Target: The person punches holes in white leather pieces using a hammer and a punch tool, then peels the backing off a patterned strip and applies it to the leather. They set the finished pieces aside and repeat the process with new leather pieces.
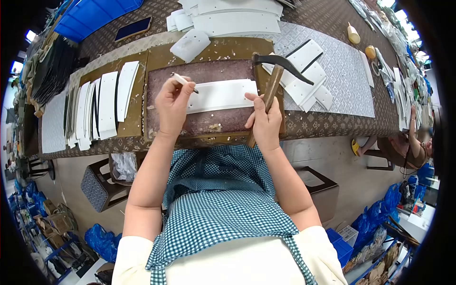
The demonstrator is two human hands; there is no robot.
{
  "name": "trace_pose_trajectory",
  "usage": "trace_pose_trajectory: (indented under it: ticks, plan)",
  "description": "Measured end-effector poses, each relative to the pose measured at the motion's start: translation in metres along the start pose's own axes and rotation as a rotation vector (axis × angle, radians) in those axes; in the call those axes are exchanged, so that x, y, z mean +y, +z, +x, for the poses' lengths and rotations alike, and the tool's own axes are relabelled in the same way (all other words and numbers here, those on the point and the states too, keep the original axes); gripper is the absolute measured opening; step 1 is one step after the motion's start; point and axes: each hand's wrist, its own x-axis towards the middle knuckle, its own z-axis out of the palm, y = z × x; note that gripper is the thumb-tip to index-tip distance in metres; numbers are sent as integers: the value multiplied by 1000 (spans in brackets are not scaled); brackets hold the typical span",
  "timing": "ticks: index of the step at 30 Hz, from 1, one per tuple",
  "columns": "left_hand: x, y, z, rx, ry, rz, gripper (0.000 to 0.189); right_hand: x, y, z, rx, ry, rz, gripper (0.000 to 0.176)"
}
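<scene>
My left hand (pixel 172 105) is closed on a slim white pen-like tool (pixel 179 79) with a dark tip, pointing down beside the left end of a white curved strip (pixel 221 95). The strip lies on a worn reddish-brown board (pixel 164 78) dotted with small white bits. In my right hand (pixel 267 121) is a hammer (pixel 272 88), its wooden handle slanting through the fingers and its dark curved head beyond the board's right edge. The thumb and forefinger of that hand are at the strip's right end.
White strips (pixel 108 104) stand in a row at left. More white pieces (pixel 304 83) lie at right and others (pixel 237 21) at the back. A phone (pixel 133 29) and blue bin (pixel 95 16) are back left. A small bottle (pixel 353 34) stands back right. Another person (pixel 413 145) sits far right.
</scene>
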Motion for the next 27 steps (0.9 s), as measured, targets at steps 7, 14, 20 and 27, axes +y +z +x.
trace_pose_trajectory:
  ticks: [7,14,20,27]
  plan:
    - [7,77,13,-196,64,52,18,-2,-3,1,75,-9,-22,23]
    - [6,97,22,-279,160,103,17,-2,-4,1,80,7,-11,24]
    - [8,102,23,-288,250,204,13,-5,-5,1,84,22,2,23]
    - [-3,101,28,-308,411,280,10,-61,-34,13,-126,77,-79,10]
